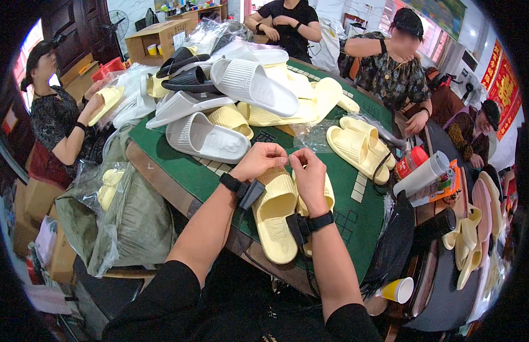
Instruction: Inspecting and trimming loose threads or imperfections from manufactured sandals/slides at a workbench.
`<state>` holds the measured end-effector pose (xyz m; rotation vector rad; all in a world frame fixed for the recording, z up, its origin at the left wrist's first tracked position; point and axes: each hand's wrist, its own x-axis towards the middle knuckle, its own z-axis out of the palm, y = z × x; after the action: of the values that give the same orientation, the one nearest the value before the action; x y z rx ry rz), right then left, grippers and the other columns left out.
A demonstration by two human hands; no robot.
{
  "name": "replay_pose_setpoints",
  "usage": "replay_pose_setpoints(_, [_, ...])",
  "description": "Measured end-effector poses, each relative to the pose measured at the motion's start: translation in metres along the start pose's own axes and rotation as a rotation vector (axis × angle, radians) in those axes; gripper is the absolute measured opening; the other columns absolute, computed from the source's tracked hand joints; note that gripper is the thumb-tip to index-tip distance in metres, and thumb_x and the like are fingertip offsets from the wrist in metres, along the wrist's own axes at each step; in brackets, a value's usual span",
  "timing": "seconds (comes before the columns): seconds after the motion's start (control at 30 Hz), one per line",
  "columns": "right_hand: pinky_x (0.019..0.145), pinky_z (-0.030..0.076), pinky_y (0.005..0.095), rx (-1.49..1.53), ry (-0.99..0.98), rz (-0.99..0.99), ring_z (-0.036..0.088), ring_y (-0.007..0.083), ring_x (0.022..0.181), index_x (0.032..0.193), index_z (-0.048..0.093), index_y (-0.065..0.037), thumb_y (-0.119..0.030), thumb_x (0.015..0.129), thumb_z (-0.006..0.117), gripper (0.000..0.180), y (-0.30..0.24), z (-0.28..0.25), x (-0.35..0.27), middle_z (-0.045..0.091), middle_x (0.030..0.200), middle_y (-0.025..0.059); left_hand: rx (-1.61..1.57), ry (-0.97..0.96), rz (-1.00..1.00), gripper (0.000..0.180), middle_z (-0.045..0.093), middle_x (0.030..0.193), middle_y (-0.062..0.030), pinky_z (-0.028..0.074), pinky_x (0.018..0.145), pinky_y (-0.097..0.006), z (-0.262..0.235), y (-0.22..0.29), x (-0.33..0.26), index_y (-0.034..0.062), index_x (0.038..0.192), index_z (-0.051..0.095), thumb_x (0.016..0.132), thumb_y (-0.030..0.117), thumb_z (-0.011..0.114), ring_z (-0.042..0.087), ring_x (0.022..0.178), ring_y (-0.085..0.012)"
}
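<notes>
A pair of pale yellow ribbed slide slippers lies near the table's front edge, toes pointing away from me. The left slipper (274, 219) shows most of its footbed, while the right slipper (327, 196) is largely covered by my wrist. Over their toe ends, my left hand (258, 162) and my right hand (310, 178) meet with fingers pinched, fingertips almost touching. Whatever sits between the fingertips is too small to make out. Just beyond my left hand lies a light grey slipper (210, 139). Another yellow pair (361, 149) rests to the right, with a dark loop at its near end.
Grey, black and yellow slippers (256, 88) are heaped across the green table mat (347, 228). Clear plastic film (314, 135) lies beyond my hands. At right stand a white tumbler (421, 174), a red-lidded jar (411, 159) and a yellow paper cup (396, 290). Several people sit or stand around.
</notes>
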<state>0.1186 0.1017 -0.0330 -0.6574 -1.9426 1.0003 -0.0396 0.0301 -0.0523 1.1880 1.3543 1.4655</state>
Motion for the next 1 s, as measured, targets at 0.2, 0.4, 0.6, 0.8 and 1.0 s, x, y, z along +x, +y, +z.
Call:
replay_pose_setpoints(0.2, [0.065, 0.052, 0.0325, 0.066, 0.043, 0.004, 0.064, 0.0195, 0.067, 0.091, 0.063, 0.002, -0.007, 0.087, 0.067, 0.011, 0.0016, 0.0024, 0.0006, 0.067, 0.076, 0.0136, 0.001, -0.022, 0.000, 0.009, 0.068, 0.086, -0.0005, 0.050, 0.075, -0.025, 0.0005, 0.0004, 0.0003, 0.0000, 0.092, 0.067, 0.087, 0.007, 0.070, 0.060, 0.080, -0.0077])
replay_pose_setpoints(0.4, [0.065, 0.052, 0.0326, 0.008, 0.006, -0.005, 0.065, 0.0208, 0.068, 0.090, 0.061, 0.002, -0.006, 0.086, 0.067, 0.011, 0.0004, 0.0005, 0.0007, 0.066, 0.077, 0.0138, 0.009, -0.022, -0.001, 0.009, 0.067, 0.086, -0.0005, 0.050, 0.075, -0.024, 0.0001, -0.0005, 0.0006, -0.0001, 0.092, 0.067, 0.087, 0.007, 0.071, 0.059, 0.080, -0.0072])
replay_pose_setpoints(0.6, [0.063, 0.050, 0.0326, 0.012, 0.009, -0.030, 0.063, 0.0204, 0.065, 0.088, 0.061, 0.002, -0.006, 0.086, 0.067, 0.011, -0.0002, 0.0008, 0.0001, 0.065, 0.075, 0.0133, 0.008, -0.005, 0.009, 0.008, 0.067, 0.085, -0.0004, 0.050, 0.074, -0.025, 0.0011, 0.0005, -0.0001, 0.0001, 0.091, 0.067, 0.088, 0.007, 0.070, 0.060, 0.079, -0.0074])
replay_pose_setpoints(0.8, [0.062, 0.050, 0.0326, 0.026, 0.001, -0.007, 0.061, 0.0197, 0.064, 0.088, 0.060, 0.002, -0.006, 0.086, 0.067, 0.011, 0.0009, 0.0013, 0.0005, 0.064, 0.074, 0.0132, 0.058, 0.020, 0.014, 0.009, 0.068, 0.085, -0.0008, 0.050, 0.075, -0.025, 0.0012, 0.0012, 0.0001, -0.0001, 0.092, 0.067, 0.087, 0.007, 0.070, 0.060, 0.080, -0.0082])
replay_pose_setpoints(1.0, [0.062, 0.049, 0.0322, 0.014, 0.081, -0.018, 0.061, 0.0192, 0.064, 0.089, 0.061, 0.002, -0.006, 0.086, 0.067, 0.010, 0.0005, 0.0013, 0.0007, 0.064, 0.074, 0.0127, 0.061, 0.009, 0.019, 0.010, 0.068, 0.086, -0.0009, 0.050, 0.076, -0.025, 0.0007, -0.0001, 0.0003, -0.0004, 0.093, 0.068, 0.087, 0.007, 0.071, 0.060, 0.080, -0.0080])
